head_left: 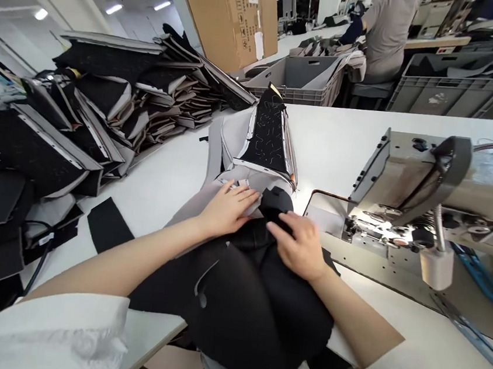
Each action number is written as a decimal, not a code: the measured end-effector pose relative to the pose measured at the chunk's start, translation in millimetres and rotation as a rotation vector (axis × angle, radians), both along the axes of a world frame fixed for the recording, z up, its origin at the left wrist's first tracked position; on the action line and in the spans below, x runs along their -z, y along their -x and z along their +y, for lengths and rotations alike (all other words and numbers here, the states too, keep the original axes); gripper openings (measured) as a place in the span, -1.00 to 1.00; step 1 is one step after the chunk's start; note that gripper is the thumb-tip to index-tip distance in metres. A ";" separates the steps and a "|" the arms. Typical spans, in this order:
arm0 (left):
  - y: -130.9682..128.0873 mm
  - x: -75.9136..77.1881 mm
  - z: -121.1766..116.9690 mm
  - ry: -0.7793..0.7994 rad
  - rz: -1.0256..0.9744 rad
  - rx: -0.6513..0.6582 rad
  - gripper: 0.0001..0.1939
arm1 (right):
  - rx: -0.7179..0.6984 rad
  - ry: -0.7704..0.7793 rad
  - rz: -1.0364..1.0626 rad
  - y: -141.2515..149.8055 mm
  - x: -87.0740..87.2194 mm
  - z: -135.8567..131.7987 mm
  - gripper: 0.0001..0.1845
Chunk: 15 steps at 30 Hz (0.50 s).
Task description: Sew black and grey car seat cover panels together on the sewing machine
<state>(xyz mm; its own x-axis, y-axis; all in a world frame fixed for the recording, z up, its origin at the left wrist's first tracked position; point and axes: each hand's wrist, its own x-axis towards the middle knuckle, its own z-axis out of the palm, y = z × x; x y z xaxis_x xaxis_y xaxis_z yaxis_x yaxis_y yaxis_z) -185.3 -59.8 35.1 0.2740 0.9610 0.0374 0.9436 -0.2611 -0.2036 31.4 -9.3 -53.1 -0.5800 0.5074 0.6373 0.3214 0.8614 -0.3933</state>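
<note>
A sewn cover of black and grey fabric (235,289) lies in front of me, its near part hanging over the table's front edge. My left hand (228,209) is closed on it at the seam where grey meets black, fingers bent over the fabric and thumb near them. Close by, my right hand (300,246) rests on the black part, thumb and index finger apart at a folded black flap (277,202). Farther back, the cover's grey end carries a black panel (269,137) with pale thread lines and white edge strips.
On the right stands a sewing machine (430,198) with its lamp lit; blue-handled snips (479,273) lie beside it. Stacked black and grey pieces (120,83) fill the left. A cardboard box (229,18), grey crates (455,83) and a seated co-worker (385,40) are behind.
</note>
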 end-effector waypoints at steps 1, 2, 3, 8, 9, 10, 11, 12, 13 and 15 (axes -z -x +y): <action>6.6 0.2 9.5 0.002 -0.004 0.025 -0.46 | -0.019 -0.082 -0.118 1.0 -1.2 -5.7 -0.51; 13.7 -0.9 17.9 -0.009 -0.003 0.044 -0.48 | 0.000 -0.115 -0.206 4.3 -1.8 -9.5 -0.46; 20.9 -3.6 24.9 -0.025 0.003 0.059 -0.49 | 0.055 -0.113 -0.260 9.6 -1.8 -11.0 -0.43; 43.2 -42.9 44.5 -0.091 0.070 0.099 -0.57 | 0.273 -0.011 -0.301 49.4 2.6 3.9 -0.37; 41.8 -53.0 46.1 -0.101 0.086 0.093 -0.60 | 0.283 0.001 -0.298 56.5 3.4 8.3 -0.37; 37.6 -62.1 47.1 -0.103 0.095 0.081 -0.62 | 0.285 0.019 -0.296 62.5 4.0 12.8 -0.36; 30.6 -69.2 47.6 -0.095 0.092 0.070 -0.63 | 0.283 0.051 -0.299 67.2 4.5 17.4 -0.35; 21.0 -73.4 47.3 -0.081 0.075 0.059 -0.65 | 0.279 0.094 -0.308 70.6 4.9 22.4 -0.34; 9.2 -74.0 46.4 -0.063 0.038 0.056 -0.66 | 0.274 0.142 -0.322 72.7 5.4 27.9 -0.33; -18.3 -63.3 42.2 0.004 -0.133 0.051 -0.68 | 0.246 0.219 -0.362 73.2 6.9 40.8 -0.34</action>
